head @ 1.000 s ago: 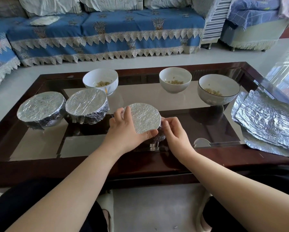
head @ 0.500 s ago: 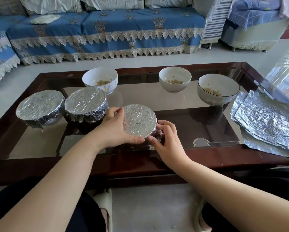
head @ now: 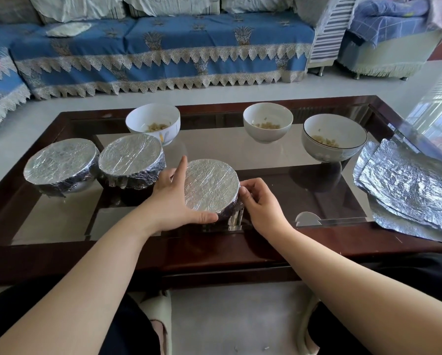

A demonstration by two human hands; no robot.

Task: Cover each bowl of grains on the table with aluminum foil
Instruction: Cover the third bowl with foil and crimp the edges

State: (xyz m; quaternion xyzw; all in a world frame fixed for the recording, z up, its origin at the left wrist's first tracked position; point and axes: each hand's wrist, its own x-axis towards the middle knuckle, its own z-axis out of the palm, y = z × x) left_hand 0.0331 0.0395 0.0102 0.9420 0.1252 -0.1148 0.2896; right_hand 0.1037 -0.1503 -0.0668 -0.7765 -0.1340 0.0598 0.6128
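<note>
A foil-covered bowl (head: pixel 211 187) sits near the front middle of the glass table (head: pixel 278 155). My left hand (head: pixel 172 199) cups its left side, thumb under the near rim, fingers up along the edge. My right hand (head: pixel 259 203) pinches the foil at its right rim. Two more foil-covered bowls (head: pixel 61 166) (head: pixel 131 157) stand to the left. Three uncovered white bowls of grains (head: pixel 153 123) (head: pixel 267 123) (head: pixel 334 139) stand along the back. A stack of foil sheets (head: pixel 409 183) lies at the right end.
The table has a dark wooden frame (head: pixel 61 249) around the glass. A blue sofa (head: pixel 163 47) with lace trim stands behind it, and a footstool (head: pixel 384 49) at the back right. My knees and pale slippers (head: pixel 158 311) are below the near edge.
The bowl between my hands has shifted slightly left toward the other covered bowls. My left hand has slid round its left side; my right hand stays on the right rim.
</note>
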